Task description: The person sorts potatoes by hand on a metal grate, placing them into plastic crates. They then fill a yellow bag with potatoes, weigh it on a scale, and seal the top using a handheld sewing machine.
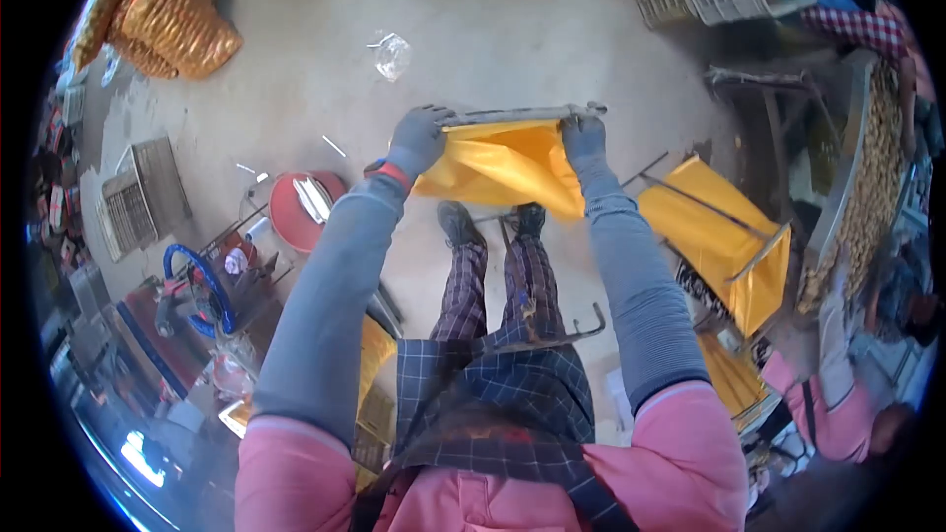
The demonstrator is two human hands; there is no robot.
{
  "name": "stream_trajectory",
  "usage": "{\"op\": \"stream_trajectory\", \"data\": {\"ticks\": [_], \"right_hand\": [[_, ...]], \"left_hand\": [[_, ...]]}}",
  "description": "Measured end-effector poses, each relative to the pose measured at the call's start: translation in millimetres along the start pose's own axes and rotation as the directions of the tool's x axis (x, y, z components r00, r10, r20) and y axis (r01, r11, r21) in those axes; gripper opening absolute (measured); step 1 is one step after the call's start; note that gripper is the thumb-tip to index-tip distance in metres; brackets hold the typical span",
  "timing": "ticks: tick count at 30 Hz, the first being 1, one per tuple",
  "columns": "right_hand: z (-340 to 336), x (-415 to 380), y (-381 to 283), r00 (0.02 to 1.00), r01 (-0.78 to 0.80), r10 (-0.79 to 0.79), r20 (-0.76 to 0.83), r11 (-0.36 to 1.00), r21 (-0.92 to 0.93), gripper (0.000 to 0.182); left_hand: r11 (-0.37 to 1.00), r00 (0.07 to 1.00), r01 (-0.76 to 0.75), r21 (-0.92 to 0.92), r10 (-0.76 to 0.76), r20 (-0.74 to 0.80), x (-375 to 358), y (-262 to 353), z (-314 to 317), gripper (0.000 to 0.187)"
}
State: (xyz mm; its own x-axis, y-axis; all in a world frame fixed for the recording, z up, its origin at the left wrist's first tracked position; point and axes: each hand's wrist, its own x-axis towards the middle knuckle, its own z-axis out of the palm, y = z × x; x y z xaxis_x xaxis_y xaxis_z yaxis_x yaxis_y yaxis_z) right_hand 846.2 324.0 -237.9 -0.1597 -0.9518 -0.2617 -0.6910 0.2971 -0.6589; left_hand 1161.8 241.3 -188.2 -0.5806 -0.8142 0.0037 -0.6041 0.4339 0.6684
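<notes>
Both my hands wear grey gloves and are raised in front of me. My left hand (422, 133) is closed at the left corner of a yellow sack (493, 172). At the opposite corner, my right hand (583, 133) grips the sack too. A grey bar (507, 116) runs along the sack's top edge between the two hands. The sack's mouth gapes partly, and its folds hang down above my shoes. Closer to my body, a bent metal rod (576, 335) with a hooked end crosses the checked apron (512, 384).
Right of me, another yellow sack (724, 236) hangs on a metal frame, near a sorting trough (867, 158) of small brown produce and a person in pink (838, 424). To the left are a red bucket (296, 227), a blue ring (202, 286) and a crate (158, 187). Filled mesh sacks (182, 20) lie farther off.
</notes>
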Motion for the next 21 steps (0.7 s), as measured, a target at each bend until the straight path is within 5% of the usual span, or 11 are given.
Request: {"op": "stream_trajectory", "data": {"ticks": [2,5,7,8,10,11,14,16,18,20,21], "right_hand": [[-20,4,-28,0.996,-0.088,0.085,-0.027,0.985,-0.145,0.025],[-51,-38,-38,0.994,-0.089,0.097,0.041,0.984,-0.155,0.033],[-51,-83,6,0.96,-0.103,0.17,0.224,0.954,-0.281,0.04],[-51,-111,27,0.93,-0.064,0.189,0.316,0.929,-0.365,0.042],[-64,-158,32,0.651,-0.583,0.618,0.441,0.779,-0.231,0.043],[-68,-176,26,0.639,-0.592,0.626,0.448,0.771,-0.233,0.043],[-85,-224,12,0.574,-0.678,0.655,0.492,0.717,-0.165,0.038],[-88,-248,16,0.73,-0.629,0.58,0.361,0.777,0.024,0.038],[-102,-252,-2,0.771,-0.546,0.533,0.348,0.835,-0.07,0.037],[-101,-255,-16,0.813,-0.448,0.473,0.34,0.881,-0.153,0.037],[-97,-259,-19,0.738,-0.612,0.567,0.367,0.791,0.01,0.038]], "left_hand": [[0.978,0.992,-0.076,0.194,0.055,0.113,6,-9,-3,0.027],[0.896,0.903,0.429,-0.115,-0.428,0.039,-35,11,3,0.047],[0.86,0.86,0.499,0.107,-0.507,0.061,-108,-5,39,0.047],[0.786,0.757,0.548,0.285,-0.611,0.232,-138,12,31,0.043],[0.285,0.25,0.958,-0.018,-0.805,0.539,-211,12,39,0.039],[0.12,0.195,0.979,-0.166,-0.797,0.572,-239,25,48,0.039],[-0.245,0.119,0.863,-0.441,-0.751,0.65,-269,66,63,0.042],[-0.425,0.1,0.712,-0.559,-0.727,0.68,-258,107,53,0.044],[-0.778,0.437,0.047,-0.626,-0.548,0.713,-213,156,8,0.045],[-0.759,0.466,-0.043,-0.65,-0.591,0.659,-195,176,0,0.04],[-0.733,0.493,-0.134,-0.667,-0.633,0.597,-189,184,-3,0.034]]}}
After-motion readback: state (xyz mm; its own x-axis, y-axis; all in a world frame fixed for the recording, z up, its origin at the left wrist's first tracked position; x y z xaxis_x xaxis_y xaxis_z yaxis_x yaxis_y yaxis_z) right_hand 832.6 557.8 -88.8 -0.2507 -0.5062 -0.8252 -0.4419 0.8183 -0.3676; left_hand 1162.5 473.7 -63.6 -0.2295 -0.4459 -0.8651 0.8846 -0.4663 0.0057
